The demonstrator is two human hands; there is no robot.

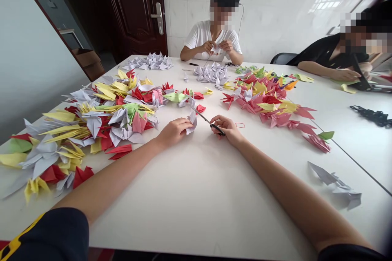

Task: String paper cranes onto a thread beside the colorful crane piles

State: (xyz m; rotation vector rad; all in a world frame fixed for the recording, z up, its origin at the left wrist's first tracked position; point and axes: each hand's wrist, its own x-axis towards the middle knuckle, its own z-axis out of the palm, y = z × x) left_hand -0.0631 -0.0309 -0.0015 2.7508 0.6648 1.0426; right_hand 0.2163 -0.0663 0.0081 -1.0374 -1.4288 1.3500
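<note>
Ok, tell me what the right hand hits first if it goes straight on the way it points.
Probably the small red folded paper piece lying just beyond the blades of the scissors held in the right hand. Depth is hard to judge from this view, so the hand might pass just above or beside it.

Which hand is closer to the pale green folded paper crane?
Left. The left hand is just below the pale green folded paper crane; the right hand is farther away, below and to its right.
</note>
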